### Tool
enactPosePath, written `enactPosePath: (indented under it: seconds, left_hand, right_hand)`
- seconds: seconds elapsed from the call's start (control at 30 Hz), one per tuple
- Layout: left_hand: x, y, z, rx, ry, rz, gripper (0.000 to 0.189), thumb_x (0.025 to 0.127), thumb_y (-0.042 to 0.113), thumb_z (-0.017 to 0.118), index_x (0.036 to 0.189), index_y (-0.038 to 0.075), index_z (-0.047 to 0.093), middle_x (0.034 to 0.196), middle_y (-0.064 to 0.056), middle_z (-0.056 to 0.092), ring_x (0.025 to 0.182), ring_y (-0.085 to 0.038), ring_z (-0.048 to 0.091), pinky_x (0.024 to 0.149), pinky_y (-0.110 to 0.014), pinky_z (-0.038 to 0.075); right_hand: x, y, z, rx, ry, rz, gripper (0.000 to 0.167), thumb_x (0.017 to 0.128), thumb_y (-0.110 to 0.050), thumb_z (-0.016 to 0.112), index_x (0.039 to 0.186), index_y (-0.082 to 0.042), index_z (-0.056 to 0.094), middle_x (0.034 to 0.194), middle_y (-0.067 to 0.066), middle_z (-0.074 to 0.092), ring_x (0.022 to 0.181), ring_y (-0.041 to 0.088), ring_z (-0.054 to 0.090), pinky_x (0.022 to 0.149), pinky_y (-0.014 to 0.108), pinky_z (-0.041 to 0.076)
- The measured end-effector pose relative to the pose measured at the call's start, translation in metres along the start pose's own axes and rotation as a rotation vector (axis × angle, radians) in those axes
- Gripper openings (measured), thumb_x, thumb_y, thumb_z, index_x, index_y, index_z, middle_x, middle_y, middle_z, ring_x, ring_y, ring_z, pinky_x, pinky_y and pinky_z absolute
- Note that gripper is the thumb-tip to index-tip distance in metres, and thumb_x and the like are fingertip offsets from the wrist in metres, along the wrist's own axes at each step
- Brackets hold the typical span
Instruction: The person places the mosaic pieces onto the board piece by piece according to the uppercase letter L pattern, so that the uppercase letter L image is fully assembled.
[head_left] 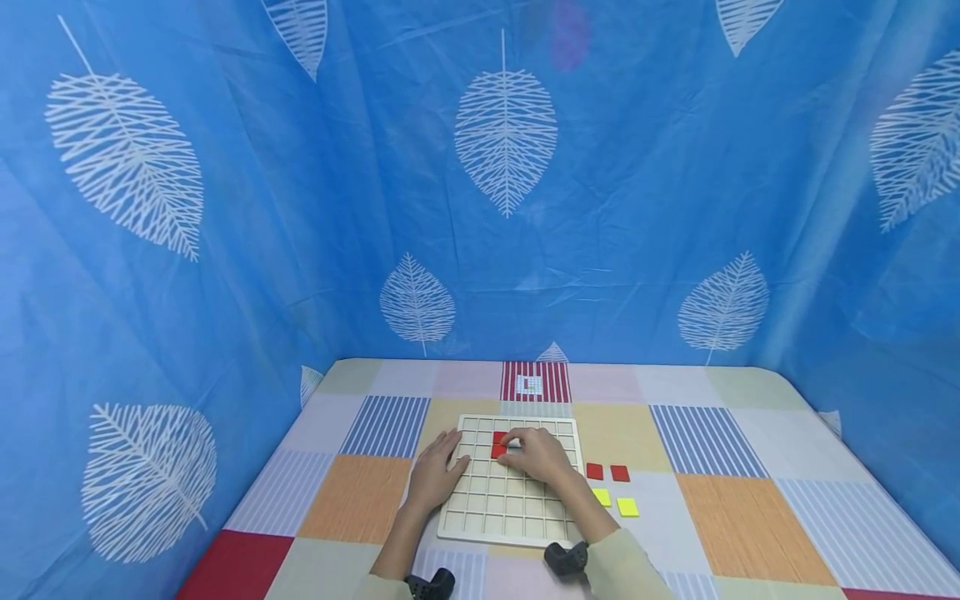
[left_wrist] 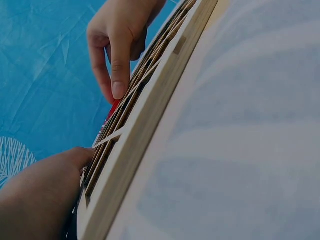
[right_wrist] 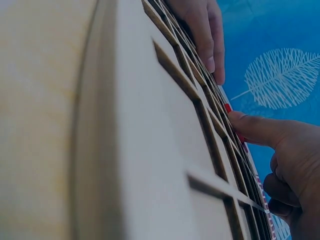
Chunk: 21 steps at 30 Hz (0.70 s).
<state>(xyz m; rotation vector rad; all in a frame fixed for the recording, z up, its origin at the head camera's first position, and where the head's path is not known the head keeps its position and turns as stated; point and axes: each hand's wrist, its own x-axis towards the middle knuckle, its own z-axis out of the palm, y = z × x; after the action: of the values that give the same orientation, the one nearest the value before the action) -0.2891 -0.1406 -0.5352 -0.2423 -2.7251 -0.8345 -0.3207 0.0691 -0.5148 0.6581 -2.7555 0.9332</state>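
Observation:
A pale wooden grid board (head_left: pixel 483 504) lies flat on the cloth, with red square tiles (head_left: pixel 498 451) in its upper part. My right hand (head_left: pixel 536 454) reaches over the board, thumb and index finger pinching at a red tile. In the right wrist view, the thumb of the right hand (right_wrist: pixel 295 160) lies against the red tile (right_wrist: pixel 228 108). My left hand (head_left: pixel 435 472) rests on the board's left edge with its fingers extended. The left wrist view has the right hand (left_wrist: pixel 120 40) with fingertips down at the red tile (left_wrist: pixel 113 107), beyond the left hand (left_wrist: pixel 45 190).
Right of the board lie two loose red tiles (head_left: pixel 619 473) and two yellow tiles (head_left: pixel 627 507). A small card with a grid picture (head_left: pixel 528 385) lies behind the board. Blue leaf-patterned curtains (head_left: pixel 510 283) enclose the patchwork-covered table (head_left: pixel 727 533).

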Motion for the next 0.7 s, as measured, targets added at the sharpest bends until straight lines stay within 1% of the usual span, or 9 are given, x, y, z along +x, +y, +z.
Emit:
enactPosePath:
  seconds: [0.23,0.3,0.4,0.5,0.7]
  left_hand:
    - [-0.001,0.001,0.0,0.001,-0.005,-0.004,0.051,0.089,0.032,0.059,0.132,0.006,0.051,0.136,-0.011,0.047,0.128,-0.033,0.038,0.102,-0.052,0.032]
    - [-0.002,0.001,0.001,-0.001,-0.005,-0.004,0.051,0.089,0.032,0.059,0.131,0.006,0.051,0.136,-0.012,0.048,0.128,-0.032,0.038,0.102,-0.052,0.032]
    - [-0.002,0.002,0.002,0.001,-0.001,0.004,0.05,0.088,0.031,0.059,0.131,0.005,0.052,0.135,-0.013,0.048,0.128,-0.033,0.038,0.102,-0.053,0.032]
    - [-0.002,0.002,0.002,-0.001,0.001,0.012,0.05,0.089,0.03,0.059,0.13,0.004,0.052,0.134,-0.013,0.049,0.127,-0.034,0.039,0.101,-0.053,0.032]
    - [-0.002,0.002,-0.002,-0.006,0.011,0.017,0.049,0.089,0.03,0.059,0.13,0.004,0.052,0.134,-0.013,0.049,0.127,-0.034,0.039,0.102,-0.052,0.032]
  right_hand:
    - [-0.001,0.002,0.001,0.022,0.001,-0.005,0.028,0.074,-0.037,0.076,0.095,-0.019,0.072,0.052,-0.011,0.035,0.049,0.005,0.027,0.043,0.021,0.023]
    - [-0.003,0.004,0.001,0.056,0.003,-0.011,0.029,0.074,-0.037,0.076,0.097,-0.019,0.072,0.051,-0.011,0.031,0.047,0.005,0.024,0.041,0.021,0.021]
    - [-0.005,0.008,-0.003,0.13,0.012,-0.003,0.027,0.076,-0.034,0.075,0.098,-0.019,0.072,0.049,-0.011,0.03,0.045,0.005,0.023,0.039,0.021,0.022]
    - [-0.01,0.016,-0.013,0.178,0.038,0.006,0.023,0.077,-0.032,0.075,0.096,-0.02,0.072,0.047,-0.01,0.03,0.043,0.004,0.022,0.038,0.021,0.023]
    - [-0.026,0.036,-0.048,0.209,0.079,0.041,0.02,0.078,-0.027,0.075,0.096,-0.018,0.072,0.046,-0.008,0.027,0.042,0.005,0.018,0.038,0.02,0.02]
